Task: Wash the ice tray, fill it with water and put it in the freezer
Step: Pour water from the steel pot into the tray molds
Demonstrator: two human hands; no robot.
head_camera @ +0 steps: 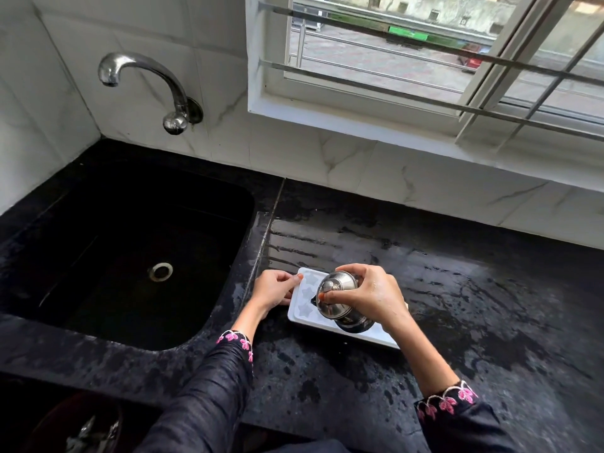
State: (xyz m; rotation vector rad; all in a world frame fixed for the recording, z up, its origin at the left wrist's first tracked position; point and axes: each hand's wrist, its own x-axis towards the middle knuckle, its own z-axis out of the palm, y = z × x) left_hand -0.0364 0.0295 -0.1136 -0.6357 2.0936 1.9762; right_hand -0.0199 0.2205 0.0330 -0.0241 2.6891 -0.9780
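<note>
A white ice tray point(305, 300) with star-shaped cells lies flat on the wet black counter, just right of the sink. My left hand point(274, 289) pinches its far left corner. My right hand point(366, 295) grips a lidded steel jug point(336, 297) from above and holds it tilted over the tray, spout toward the star cells. The jug and my right hand hide the tray's right half. I cannot tell whether water lies in the cells.
A deep black sink point(130, 250) with a steel drain point(161, 271) lies to the left, under a wall-mounted chrome tap point(143, 81). The wet black countertop point(474, 305) stretches right. A barred window point(425, 60) sits above the marble-tiled wall.
</note>
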